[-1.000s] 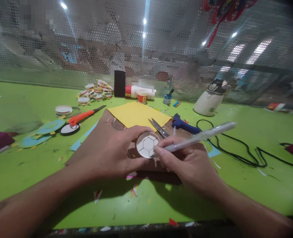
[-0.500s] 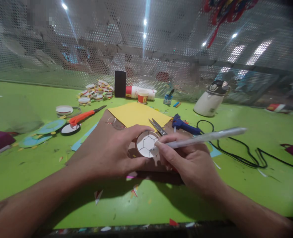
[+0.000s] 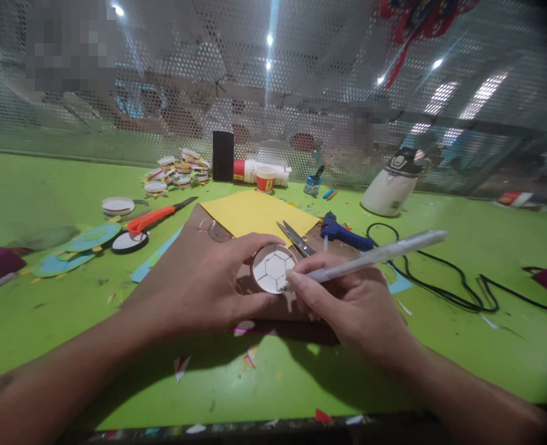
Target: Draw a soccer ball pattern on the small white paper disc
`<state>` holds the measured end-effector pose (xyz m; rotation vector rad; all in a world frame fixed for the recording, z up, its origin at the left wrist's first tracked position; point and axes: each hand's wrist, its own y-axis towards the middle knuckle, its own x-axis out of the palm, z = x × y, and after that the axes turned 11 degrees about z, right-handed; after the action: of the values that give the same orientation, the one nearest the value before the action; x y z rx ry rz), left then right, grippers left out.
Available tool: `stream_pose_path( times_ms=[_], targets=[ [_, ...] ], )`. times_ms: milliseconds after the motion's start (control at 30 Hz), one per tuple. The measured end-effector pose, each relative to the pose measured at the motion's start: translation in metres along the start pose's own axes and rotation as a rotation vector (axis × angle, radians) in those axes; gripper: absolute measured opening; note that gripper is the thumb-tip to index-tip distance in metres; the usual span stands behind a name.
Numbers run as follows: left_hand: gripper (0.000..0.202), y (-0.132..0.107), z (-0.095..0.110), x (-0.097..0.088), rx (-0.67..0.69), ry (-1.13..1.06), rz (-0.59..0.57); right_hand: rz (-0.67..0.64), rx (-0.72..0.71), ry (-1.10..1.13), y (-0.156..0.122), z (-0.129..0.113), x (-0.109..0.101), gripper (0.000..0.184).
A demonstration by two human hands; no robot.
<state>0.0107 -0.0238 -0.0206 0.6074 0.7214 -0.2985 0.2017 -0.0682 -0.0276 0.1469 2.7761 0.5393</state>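
Note:
A small white paper disc with drawn hexagon lines, like a football, rests on a brown sheet of card. My left hand grips the disc's edge between thumb and fingers and holds it steady. My right hand is closed on a silvery white pen, its tip touching the disc's lower right part. The pen's shaft slants up to the right.
A yellow sheet, scissors and a blue glue gun with black cable lie behind the hands. Orange-handled cutter, round paper pieces, rolls of tape and a white kettle sit on the green table. A mesh wall stands behind.
The pen tip has shifted slightly over the disc's right side, up and back down, with the shaft tilting. My left hand has stayed on the disc.

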Motion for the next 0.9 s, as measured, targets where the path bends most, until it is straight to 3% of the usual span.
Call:
stream_pose_path(
  times_ms=[333, 900],
  targets=[
    [0.043, -0.0004, 0.0032, -0.0012, -0.014, -0.034, -0.027, -0.023, 0.03, 0.003, -0.0006, 0.0008, -0.0009, 0.011],
    [0.044, 0.0021, 0.0037, -0.0015, -0.034, 0.0, -0.059, 0.044, 0.015, 0.04, -0.0004, 0.0053, 0.0003, 0.014]
  ],
)
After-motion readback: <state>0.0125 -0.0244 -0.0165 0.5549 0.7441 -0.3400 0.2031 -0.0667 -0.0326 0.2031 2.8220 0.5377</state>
